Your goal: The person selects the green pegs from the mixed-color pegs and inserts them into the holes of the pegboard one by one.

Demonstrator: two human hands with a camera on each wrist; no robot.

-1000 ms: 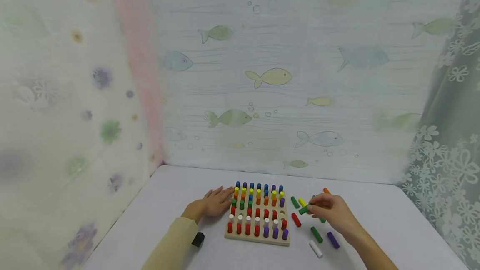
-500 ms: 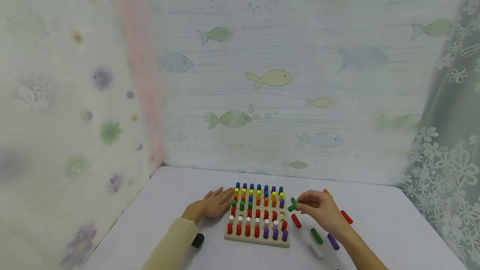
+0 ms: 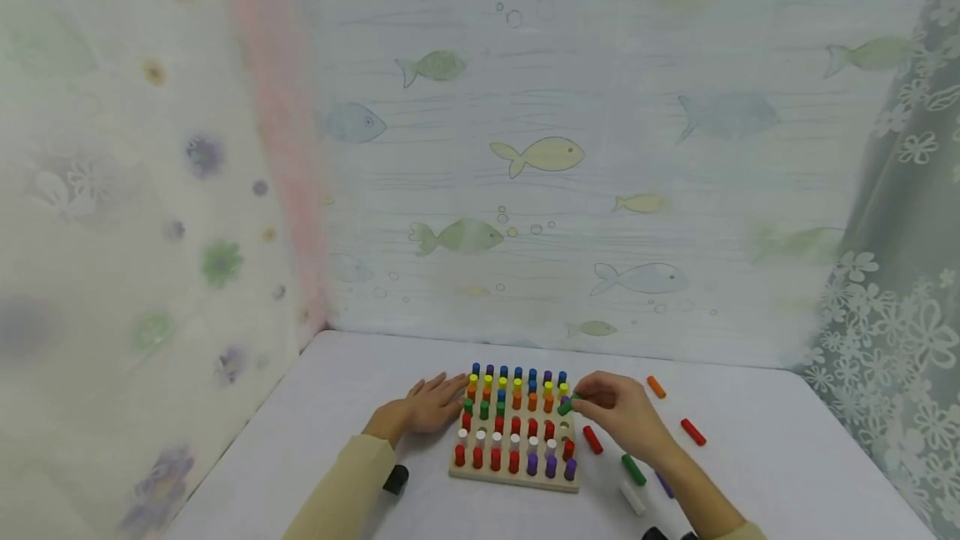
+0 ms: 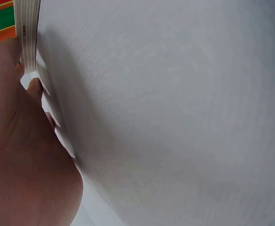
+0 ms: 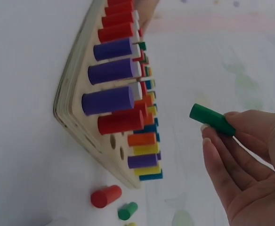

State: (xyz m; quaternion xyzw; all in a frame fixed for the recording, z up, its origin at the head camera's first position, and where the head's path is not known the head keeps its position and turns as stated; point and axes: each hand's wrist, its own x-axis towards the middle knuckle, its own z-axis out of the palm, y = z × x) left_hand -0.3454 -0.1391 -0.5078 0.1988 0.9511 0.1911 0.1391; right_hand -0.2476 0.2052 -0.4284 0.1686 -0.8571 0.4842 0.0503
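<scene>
A wooden peg board (image 3: 517,477) (image 5: 76,123) full of coloured pegs lies on the white table (image 3: 330,407). My right hand (image 3: 611,407) (image 5: 243,155) pinches a green peg (image 3: 567,405) (image 5: 212,119) just above the board's right edge, near empty holes (image 5: 117,147). My left hand (image 3: 431,402) (image 4: 15,141) rests flat on the table against the board's left side, fingers straight. In the left wrist view only palm, table and a sliver of the board (image 4: 27,33) show.
Loose pegs lie right of the board: red (image 3: 592,439) (image 5: 105,196), green (image 3: 633,469) (image 5: 127,210), white (image 3: 632,498), orange (image 3: 656,387), another red (image 3: 693,432). A small black object (image 3: 395,479) sits by my left sleeve. Patterned curtains enclose the table on three sides.
My right hand has carried the green peg leftward from the loose pile to the board's right edge. The left hand has stayed put.
</scene>
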